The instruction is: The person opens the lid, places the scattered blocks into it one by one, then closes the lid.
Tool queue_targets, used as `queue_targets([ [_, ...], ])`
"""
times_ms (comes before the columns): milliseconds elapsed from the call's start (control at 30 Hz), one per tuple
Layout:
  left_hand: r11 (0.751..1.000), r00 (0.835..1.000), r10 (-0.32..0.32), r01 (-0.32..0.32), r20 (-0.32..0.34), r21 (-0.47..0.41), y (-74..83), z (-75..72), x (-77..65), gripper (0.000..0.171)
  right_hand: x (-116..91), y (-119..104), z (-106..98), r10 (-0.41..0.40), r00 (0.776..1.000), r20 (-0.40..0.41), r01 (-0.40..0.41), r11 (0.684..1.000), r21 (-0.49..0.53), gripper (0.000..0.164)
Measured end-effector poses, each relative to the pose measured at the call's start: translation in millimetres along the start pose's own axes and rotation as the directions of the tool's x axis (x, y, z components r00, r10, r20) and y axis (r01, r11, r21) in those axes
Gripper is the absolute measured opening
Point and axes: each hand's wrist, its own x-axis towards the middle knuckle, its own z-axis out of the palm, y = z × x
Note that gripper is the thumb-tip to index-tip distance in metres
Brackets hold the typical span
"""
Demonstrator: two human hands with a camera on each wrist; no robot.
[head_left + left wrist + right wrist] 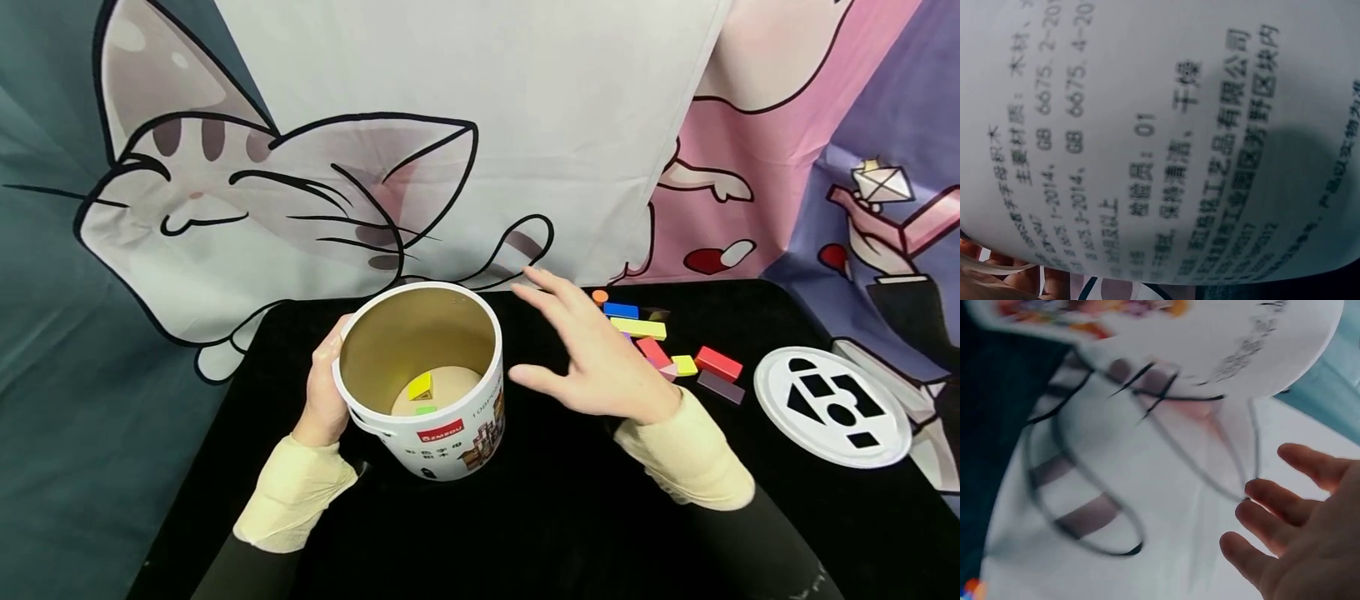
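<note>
A white bucket (pixel 450 446) with a printed label and a tan inner wall is tilted so that its mouth faces me. Inside lie a yellow block (pixel 421 387) and a green block (pixel 426 410), the green one partly hidden by the rim. My left hand (pixel 324 392) holds the bucket from its left side; the bucket's printed wall (pixel 1147 137) fills the left wrist view. To the right of the bucket, my right hand (pixel 592 358) is apart from it, fingers spread and holding nothing. The right wrist view shows those fingers (pixel 1279 506) below the bucket's wall.
Right of my right hand lie several coloured blocks, among them a red block (pixel 718 363), a yellow bar (pixel 638 327) and a blue block (pixel 621 311). Farther right is a white lid (pixel 832 446) with shaped holes. Printed cloth (pixel 585 100) hangs behind the black table.
</note>
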Motion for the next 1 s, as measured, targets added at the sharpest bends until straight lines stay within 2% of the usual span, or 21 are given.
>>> queue_targets([
  [167, 1.0, 1.0, -0.002, 0.002, -0.006, 0.009, 0.5, -1.4, 0.5, 0.047, -42.8, 29.4, -4.0, 0.122, 0.992, -0.015, -0.123, 0.992, -0.043, 0.064],
  [333, 1.0, 1.0, 0.005, -0.005, 0.013, -0.008, 0.8, -0.9, -0.6, 0.045, -94.6, 53.3, -9.2, 0.195, 0.98, 0.031, -0.186, 0.965, -0.185, 0.039],
  [467, 1.0, 1.0, 0.002, -0.002, 0.007, -0.008, 1.1, 0.1, -0.8, 0.044, -133.7, 66.7, -17.4, 0.242, 0.966, 0.089, -0.204, 0.93, -0.306, 0.027],
  [600, 1.0, 1.0, 0.001, -0.001, -0.001, 0.009, 1.7, 1.2, -0.7, 0.046, -164.9, 77.4, -22.9, 0.254, 0.959, 0.127, -0.195, 0.914, -0.356, 0.023],
  [800, 1.0, 1.0, 0.001, -0.001, -0.006, 0.012, 1.9, 1.7, -0.6, 0.049, -192.0, 84.6, -18.5, 0.25, 0.959, 0.135, -0.191, 0.919, -0.346, 0.03],
  [1000, 1.0, 1.0, -0.002, 0.002, -0.007, -0.011, 1.2, 0.8, -0.8, 0.047, -198.0, 84.4, -13.9, 0.262, 0.959, 0.108, -0.213, 0.918, -0.336, 0.032],
])
